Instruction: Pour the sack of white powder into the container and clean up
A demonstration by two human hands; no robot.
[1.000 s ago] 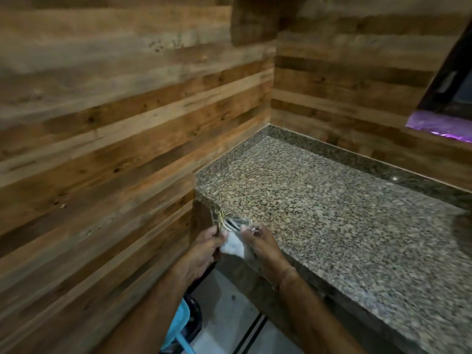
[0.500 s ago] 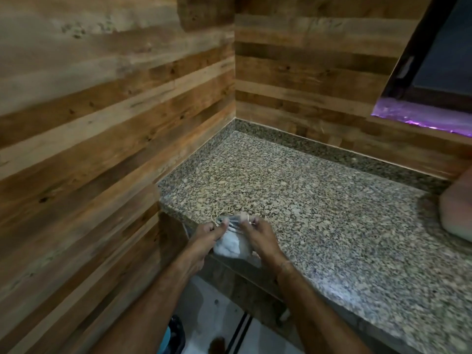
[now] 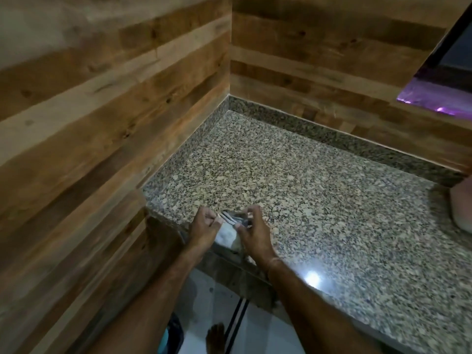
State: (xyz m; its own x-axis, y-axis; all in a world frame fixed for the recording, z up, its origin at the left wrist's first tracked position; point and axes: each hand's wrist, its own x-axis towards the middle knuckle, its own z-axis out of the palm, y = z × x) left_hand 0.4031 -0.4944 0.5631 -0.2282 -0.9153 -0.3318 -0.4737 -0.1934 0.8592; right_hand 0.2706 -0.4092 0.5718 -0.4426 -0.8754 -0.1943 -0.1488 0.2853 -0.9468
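Standing at the corner, I see the emptied, folded-up sack sitting right at the front lip of the speckled granite counter, close to where the counter meets the wood-plank wall. It lies squarely between the two hands, touching both. The left hand has its fingers curled in and pinches the sack's left upper corner. The right hand clamps the other side between thumb and bent fingers. The small bundle seems to run front to back, its grey-striped folded end pointing away from the person onto the stone and its white end toward them at the counter's edge. The hands hide its sides, so I can't be sure of its full width. Far off at the right edge sits a pale rounded thing, cut off and blurred.
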